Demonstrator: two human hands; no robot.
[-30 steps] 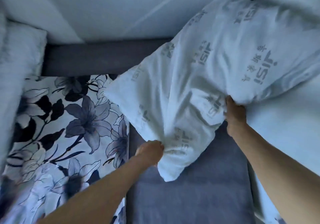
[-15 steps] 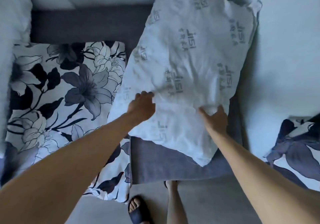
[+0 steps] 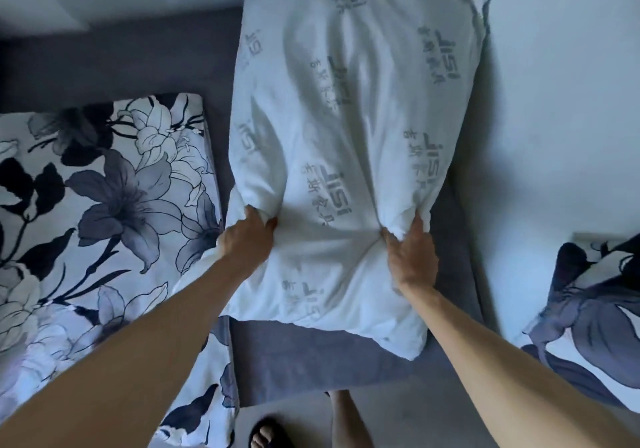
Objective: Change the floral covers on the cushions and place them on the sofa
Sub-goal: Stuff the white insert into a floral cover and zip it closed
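Observation:
A bare white cushion [image 3: 353,118] printed with grey lettering lies lengthwise on the grey sofa seat [image 3: 304,364], its far end against the backrest. My left hand [image 3: 247,239] grips a bunch of its fabric near the left edge. My right hand [image 3: 410,253] grips a bunch near the right edge. A cushion in a black, grey and white floral cover [image 3: 104,212] lies flat on the seat to the left, under my left forearm. Part of another floral cover [image 3: 588,319] shows at the right edge.
The sofa's dark backrest [image 3: 131,59] runs behind the floral cushion. A pale surface [image 3: 561,118] fills the right side. Below the seat's front edge is the floor with my sandalled foot [image 3: 266,433] and a leg [image 3: 346,420].
The white cushion went from lifted and tilted to lying flat on the seat. My hands, pressed open on it half a second ago, now grip bunches of its fabric. The view tilted down.

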